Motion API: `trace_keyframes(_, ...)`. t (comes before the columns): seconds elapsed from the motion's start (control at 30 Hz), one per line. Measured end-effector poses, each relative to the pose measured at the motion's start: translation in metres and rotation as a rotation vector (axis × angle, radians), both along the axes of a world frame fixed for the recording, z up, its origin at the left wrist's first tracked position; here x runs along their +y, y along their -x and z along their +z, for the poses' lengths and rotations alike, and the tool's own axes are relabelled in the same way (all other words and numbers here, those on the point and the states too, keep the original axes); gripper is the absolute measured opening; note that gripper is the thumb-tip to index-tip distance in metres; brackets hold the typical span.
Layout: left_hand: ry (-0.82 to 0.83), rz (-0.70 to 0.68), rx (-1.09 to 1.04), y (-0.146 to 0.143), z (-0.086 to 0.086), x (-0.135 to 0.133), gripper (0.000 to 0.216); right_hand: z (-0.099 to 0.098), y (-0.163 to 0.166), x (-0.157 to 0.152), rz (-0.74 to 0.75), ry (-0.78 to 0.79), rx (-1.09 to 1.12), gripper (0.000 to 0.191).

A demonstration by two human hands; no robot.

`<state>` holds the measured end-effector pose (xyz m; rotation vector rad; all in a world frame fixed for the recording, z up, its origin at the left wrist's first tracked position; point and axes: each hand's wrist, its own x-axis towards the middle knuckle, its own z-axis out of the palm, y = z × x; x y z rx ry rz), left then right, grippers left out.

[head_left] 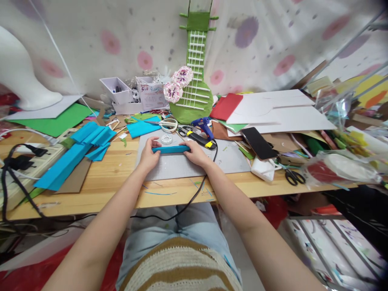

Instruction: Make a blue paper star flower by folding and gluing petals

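A narrow folded strip of blue paper [170, 149] lies across a grey cutting mat [230, 159] on the wooden table. My left hand [149, 154] pinches the strip's left end, fingers curled over it. My right hand [195, 153] presses and grips the right end in the same way. Both hands rest on the mat. A small white tape roll [166, 139] sits just beyond the strip.
Blue folded paper pieces [75, 155] lie at left beside a power strip [22, 161] with black cables. Scissors [165, 123], a blue glue gun [203, 126], a black phone [259, 142], a green paper guitar [194, 81] and stacked card sheets [279, 111] crowd the back and right.
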<state>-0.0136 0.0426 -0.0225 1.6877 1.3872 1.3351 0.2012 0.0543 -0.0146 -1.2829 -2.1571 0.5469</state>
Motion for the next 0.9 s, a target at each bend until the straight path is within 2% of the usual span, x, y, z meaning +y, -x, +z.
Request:
trace_keyframes(0.27, 0.050, 0.086, -0.089, 0.0025, -0.0022, -0.0006, 0.045, 0.0010, 0.0012, -0.0053, -0.020, -0.121, -0.114, 0.031)
trace_keyframes(0.57, 0.002, 0.073, 0.174, 0.0011, -0.0030, -0.0026, 0.047, -0.0023, 0.0044, -0.0042, 0.030, -0.153, -0.128, 0.021)
trace_keyframes(0.77, -0.046, 0.109, 0.184, -0.0032, 0.0038, -0.0077, 0.046, 0.0028, 0.0072, -0.0049, -0.032, -0.174, -0.123, 0.020)
trace_keyframes(0.9, -0.020, 0.091, 0.258, -0.0022, 0.0043, -0.0073, 0.044, 0.0061, 0.0077, -0.0056, -0.030, -0.144, -0.184, 0.020)
